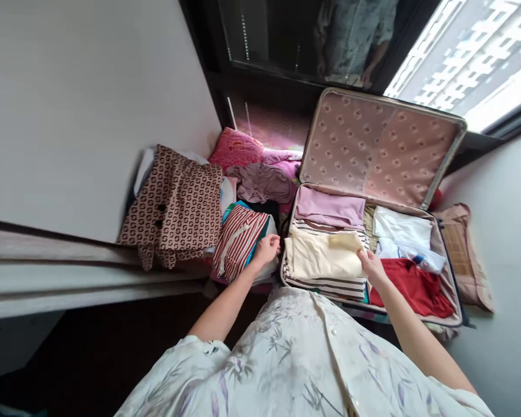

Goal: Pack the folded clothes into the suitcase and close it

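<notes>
My right hand (372, 266) pinches the right edge of a folded cream garment (319, 258). That garment lies on striped folded clothes (330, 285) in the left half of an open suitcase (459, 310). Just outside the suitcase's left wall, my left hand (268, 249) hovers with curled fingers over a clothes pile; whether anything is inside them is hidden. Beside it sits a red-and-white striped garment (238, 237). A folded lilac garment (330, 207) lies behind the cream one. The suitcase's right half holds white clothing (402, 227) and a dark red garment (410, 286).
The raised suitcase lid (382, 147) leans back by the window. Left of the suitcase are a brown patterned cloth (186, 202), a mauve crumpled garment (263, 182) and a pink cushion (237, 149). A brown quilted item (464, 255) lies between suitcase and right wall. A curtain (69, 269) hangs left.
</notes>
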{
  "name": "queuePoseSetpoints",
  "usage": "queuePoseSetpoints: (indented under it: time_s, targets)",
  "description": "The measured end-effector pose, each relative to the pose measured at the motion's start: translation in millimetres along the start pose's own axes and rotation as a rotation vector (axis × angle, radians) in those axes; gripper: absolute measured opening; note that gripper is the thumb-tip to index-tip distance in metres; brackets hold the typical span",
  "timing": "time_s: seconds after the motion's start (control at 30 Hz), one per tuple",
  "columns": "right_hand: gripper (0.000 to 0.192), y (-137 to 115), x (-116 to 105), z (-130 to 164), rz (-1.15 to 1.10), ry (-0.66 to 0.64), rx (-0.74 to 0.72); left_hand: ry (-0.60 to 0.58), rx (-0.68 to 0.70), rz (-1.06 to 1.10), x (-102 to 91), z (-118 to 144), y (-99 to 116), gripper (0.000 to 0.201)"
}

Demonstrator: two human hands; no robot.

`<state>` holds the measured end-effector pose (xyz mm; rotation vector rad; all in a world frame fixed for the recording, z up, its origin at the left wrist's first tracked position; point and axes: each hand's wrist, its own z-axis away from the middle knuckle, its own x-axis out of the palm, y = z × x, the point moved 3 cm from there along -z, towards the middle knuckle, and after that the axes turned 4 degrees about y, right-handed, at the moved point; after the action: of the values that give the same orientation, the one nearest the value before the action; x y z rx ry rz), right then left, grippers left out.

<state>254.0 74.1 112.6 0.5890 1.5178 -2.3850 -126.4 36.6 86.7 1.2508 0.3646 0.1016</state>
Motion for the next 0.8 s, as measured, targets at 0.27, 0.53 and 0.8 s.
queuePoseSetpoints:
  time_s: [0.27, 0.53, 0.8]
  targets:
    - [0.057, 63.9, -23.5, -6.4, 0.149, 0.135, -0.104, 0.089, 0.456, -0.483, 60.6, 58.9, -6.1, 0.026]
    - [0.054, 79.2, -12.1, -22.4, 0.149, 0.046, -0.188, 0.07, 0.141, -0.481, 93.2, 79.6, -12.9, 0.032]
    - [0.05, 96.3, -13.3, -28.7, 0.124, -0.075, -0.163, 0.24, 0.226, -0.567, 64.1, 126.1, -25.2, 0.04]
